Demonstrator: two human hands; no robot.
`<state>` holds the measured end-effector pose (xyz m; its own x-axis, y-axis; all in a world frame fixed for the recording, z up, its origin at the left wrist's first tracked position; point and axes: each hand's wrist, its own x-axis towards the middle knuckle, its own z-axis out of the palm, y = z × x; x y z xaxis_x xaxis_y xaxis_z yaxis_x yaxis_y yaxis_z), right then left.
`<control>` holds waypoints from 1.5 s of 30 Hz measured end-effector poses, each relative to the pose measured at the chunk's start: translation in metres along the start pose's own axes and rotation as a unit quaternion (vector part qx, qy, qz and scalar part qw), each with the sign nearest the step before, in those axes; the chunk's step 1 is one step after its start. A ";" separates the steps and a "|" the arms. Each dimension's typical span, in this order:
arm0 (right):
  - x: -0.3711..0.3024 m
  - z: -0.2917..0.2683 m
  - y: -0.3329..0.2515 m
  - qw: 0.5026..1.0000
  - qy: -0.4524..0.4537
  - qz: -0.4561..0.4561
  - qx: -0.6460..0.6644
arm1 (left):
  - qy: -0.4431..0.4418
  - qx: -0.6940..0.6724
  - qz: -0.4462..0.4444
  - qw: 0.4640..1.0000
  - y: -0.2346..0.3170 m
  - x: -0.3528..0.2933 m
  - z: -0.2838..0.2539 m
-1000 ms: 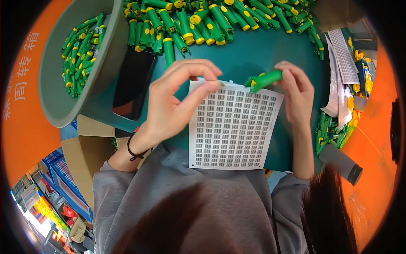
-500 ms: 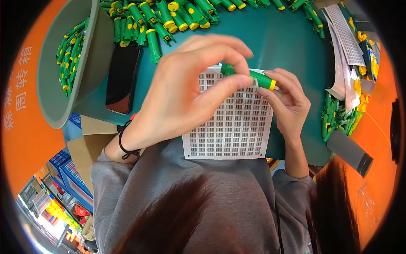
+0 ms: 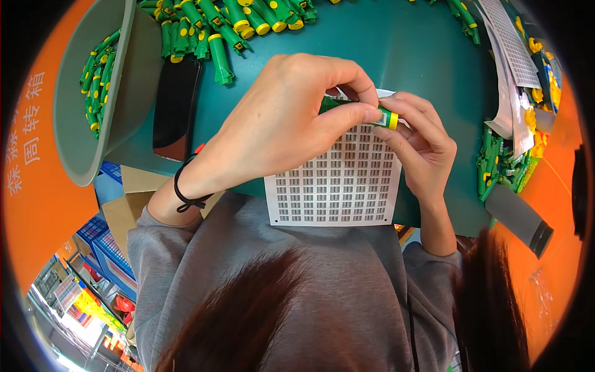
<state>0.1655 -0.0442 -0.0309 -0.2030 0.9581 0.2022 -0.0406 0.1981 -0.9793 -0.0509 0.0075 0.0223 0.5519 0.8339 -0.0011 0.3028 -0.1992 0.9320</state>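
Observation:
My right hand (image 3: 427, 133) grips a green plastic tube (image 3: 334, 103) by its yellow-banded end, thumb on the near side and fingers behind. A small white label (image 3: 382, 118) with dark print lies against the tube beside the yellow band. My left hand (image 3: 291, 115) reaches over the tube with thumb and forefinger pinched at this label's edge, covering much of the tube's middle. Under both hands rests a white sheet (image 3: 331, 192) filled with rows of small printed labels. Its upper part is hidden by my hands.
Several green tubes with yellow ends (image 3: 248, 18) are heaped at the far left. A grey-green tub (image 3: 68, 111) holds more, beside a black phone (image 3: 175, 111). On the right are more label sheets (image 3: 509, 49), green parts (image 3: 493, 155) and a grey cylinder (image 3: 517, 217).
My left thumb and forefinger have come down onto the tube with the label, which now lies against its side. The right hand keeps its grip. The view has shifted slightly.

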 end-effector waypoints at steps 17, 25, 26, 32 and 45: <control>-0.002 0.002 0.002 1.000 -0.003 0.015 0.003 | 0.003 -0.045 -0.053 0.998 -0.006 -0.001 0.004; -0.004 0.008 0.002 0.998 0.002 0.059 0.014 | -0.006 -0.105 -0.094 0.990 -0.013 -0.008 0.005; -0.004 0.008 0.002 0.998 -0.001 0.058 0.014 | -0.016 -0.105 -0.097 0.990 -0.014 -0.008 0.005; -0.005 0.002 0.009 0.999 -0.005 0.016 -0.033 | -0.025 -0.184 -0.117 0.976 -0.027 -0.007 0.002; -0.005 0.002 0.016 0.999 0.011 -0.001 -0.043 | -0.037 -0.146 -0.088 0.985 -0.024 -0.008 0.029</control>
<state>0.1638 -0.0467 -0.0473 -0.1822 0.9616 0.2054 0.0442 0.2167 -0.9752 -0.0397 -0.0090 -0.0107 0.5695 0.7999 -0.1893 0.1696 0.1110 0.9792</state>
